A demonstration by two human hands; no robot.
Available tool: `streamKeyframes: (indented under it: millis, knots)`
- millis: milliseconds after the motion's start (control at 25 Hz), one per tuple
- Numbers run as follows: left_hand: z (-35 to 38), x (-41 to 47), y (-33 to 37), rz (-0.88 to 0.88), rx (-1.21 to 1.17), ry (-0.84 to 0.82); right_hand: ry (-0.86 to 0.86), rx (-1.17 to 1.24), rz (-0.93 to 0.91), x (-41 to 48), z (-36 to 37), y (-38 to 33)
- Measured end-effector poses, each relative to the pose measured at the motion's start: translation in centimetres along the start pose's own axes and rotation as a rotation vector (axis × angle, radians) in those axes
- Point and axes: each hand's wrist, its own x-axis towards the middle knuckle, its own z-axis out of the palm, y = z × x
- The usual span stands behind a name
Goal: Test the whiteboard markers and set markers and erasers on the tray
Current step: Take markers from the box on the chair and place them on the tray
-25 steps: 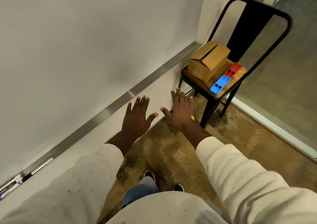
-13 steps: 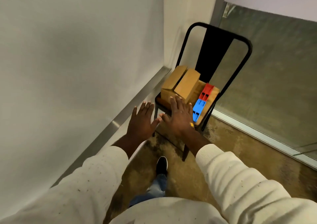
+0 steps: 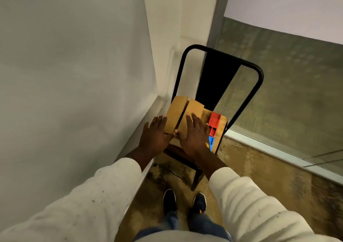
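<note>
Hands have advanced: left hand point(image 3: 154, 138) beside, right hand point(image 3: 195, 139) over the cardboard box point(image 3: 176, 112).

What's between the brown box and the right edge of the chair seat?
In the head view, a red plastic piece and a blue plastic piece lie end to end.

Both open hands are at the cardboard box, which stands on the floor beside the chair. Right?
No. The head view shows the cardboard box on the chair seat, not the floor. Left hand and right hand are open at it.
</note>
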Motion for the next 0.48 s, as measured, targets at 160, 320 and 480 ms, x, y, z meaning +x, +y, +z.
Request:
streamKeyframes:
  millis: [160, 320, 480]
  knots:
    - [0.4, 3.0, 1.6, -0.115, -0.053, -0.127, -0.056, -0.012, 0.013, 2.1, 0.2, 2.1]
    - [0.5, 5.2, 2.3, -0.204, -0.174, -0.181, -0.076, 0.008, 0.007, 4.2, -0.1, 2.8]
    - [-0.1, 5.8, 2.3, -0.244, -0.186, -0.127, -0.128, -0.042, -0.077, 5.0, 0.5, 2.9]
